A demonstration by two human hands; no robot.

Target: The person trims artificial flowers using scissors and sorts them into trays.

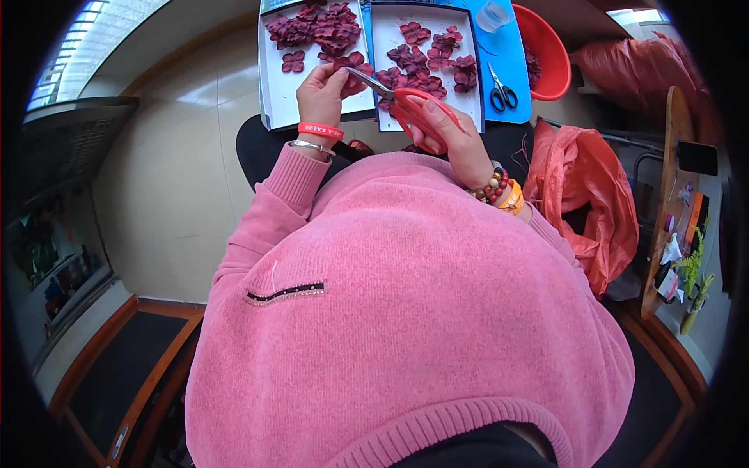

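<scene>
Dark red fabric flowers lie in two shallow white trays, a heap in the left tray (271, 101) and more in the right tray (466, 107). My left hand (320, 95) pinches a dark red flower (355, 64) above the left tray's near right corner. Red-handled scissors (421, 117) are in my right hand (462, 144), with fingers wrapped round the handles. The metal blades point left, and their tip is at the flower by my left fingertips. Whether the tip touches the flower cannot be made out.
Black-handled scissors (503, 95) and a clear cup (492, 15) are on the blue table surface (511, 58). A red basin (552, 58) holding dark red pieces stands right of it. An open red sack (585, 175) is below, beside a wooden board (669, 187).
</scene>
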